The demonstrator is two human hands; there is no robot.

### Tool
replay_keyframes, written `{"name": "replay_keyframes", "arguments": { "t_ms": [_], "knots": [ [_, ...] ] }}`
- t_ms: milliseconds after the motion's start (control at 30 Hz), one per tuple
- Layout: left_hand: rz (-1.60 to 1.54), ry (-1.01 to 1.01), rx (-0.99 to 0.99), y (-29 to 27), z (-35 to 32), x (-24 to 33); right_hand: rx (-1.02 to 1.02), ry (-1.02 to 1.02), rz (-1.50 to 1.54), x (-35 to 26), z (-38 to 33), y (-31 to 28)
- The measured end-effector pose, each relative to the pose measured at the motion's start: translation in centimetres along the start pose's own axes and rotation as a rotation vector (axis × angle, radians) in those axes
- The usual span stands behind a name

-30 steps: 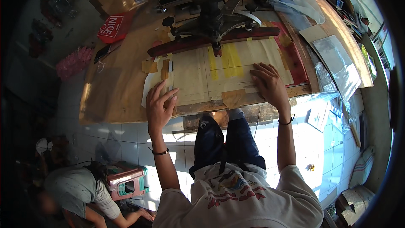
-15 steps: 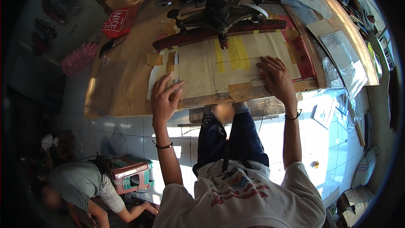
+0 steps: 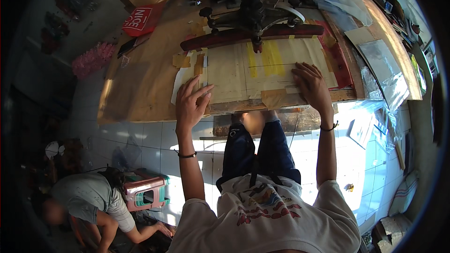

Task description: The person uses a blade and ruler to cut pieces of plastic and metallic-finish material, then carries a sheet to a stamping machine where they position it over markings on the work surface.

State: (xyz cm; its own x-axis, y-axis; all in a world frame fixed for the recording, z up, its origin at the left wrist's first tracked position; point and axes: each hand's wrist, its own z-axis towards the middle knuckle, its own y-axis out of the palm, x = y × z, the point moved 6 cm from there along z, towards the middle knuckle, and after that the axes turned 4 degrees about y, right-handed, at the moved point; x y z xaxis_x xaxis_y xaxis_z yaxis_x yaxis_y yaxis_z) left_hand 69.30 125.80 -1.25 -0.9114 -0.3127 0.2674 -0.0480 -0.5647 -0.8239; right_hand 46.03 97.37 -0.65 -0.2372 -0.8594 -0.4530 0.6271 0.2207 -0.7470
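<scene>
A pale sheet (image 3: 227, 72) with yellow and brown tape on it lies at the front edge of the wooden table. My left hand (image 3: 192, 103) rests at its near left corner, fingers spread and nothing held. On the right side of the sheet, my right hand (image 3: 313, 86) lies with its fingers extended, also holding nothing. Just beyond the hands stands a dark metal machine (image 3: 255, 14) with a long dark red bar (image 3: 211, 42) across the far side of the sheet.
A red bag (image 3: 143, 21) and a dark phone-like object (image 3: 126, 48) lie at the table's left. Clear plastic sheets (image 3: 382, 65) lie to the right. At lower left a co-worker (image 3: 89, 197) bends beside a pink and green plastic stool (image 3: 146, 194).
The view has shifted a little, so the table sits slightly farther right in it. Both my hands stay on the sheet. At lower left the co-worker's arm has moved slightly.
</scene>
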Motion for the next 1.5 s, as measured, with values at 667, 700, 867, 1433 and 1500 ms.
{"name": "replay_keyframes", "arguments": {
  "t_ms": [667,700,867,1433,1500],
  "knots": [
    [-0.09,0.054,-0.262,5.9,6.5,-1.2,-0.166,0.038,-0.241,0.5,5.2,7.3],
    [-0.092,0.053,-0.264,6.1,6.7,-1.4,-0.183,0.067,-0.275,0.3,4.9,7.7],
    [-0.11,0.127,-0.202,6.0,6.9,-1.5,-0.169,0.054,-0.291,-1.2,4.6,7.7],
    [-0.1,0.157,-0.283,5.0,6.6,-0.3,-0.299,0.116,-0.334,-3.3,-2.5,-0.1],
    [-0.016,0.155,-0.376,5.4,6.2,1.1,-0.388,0.185,-0.093,-1.5,-2.2,-0.6]
  ]
}}
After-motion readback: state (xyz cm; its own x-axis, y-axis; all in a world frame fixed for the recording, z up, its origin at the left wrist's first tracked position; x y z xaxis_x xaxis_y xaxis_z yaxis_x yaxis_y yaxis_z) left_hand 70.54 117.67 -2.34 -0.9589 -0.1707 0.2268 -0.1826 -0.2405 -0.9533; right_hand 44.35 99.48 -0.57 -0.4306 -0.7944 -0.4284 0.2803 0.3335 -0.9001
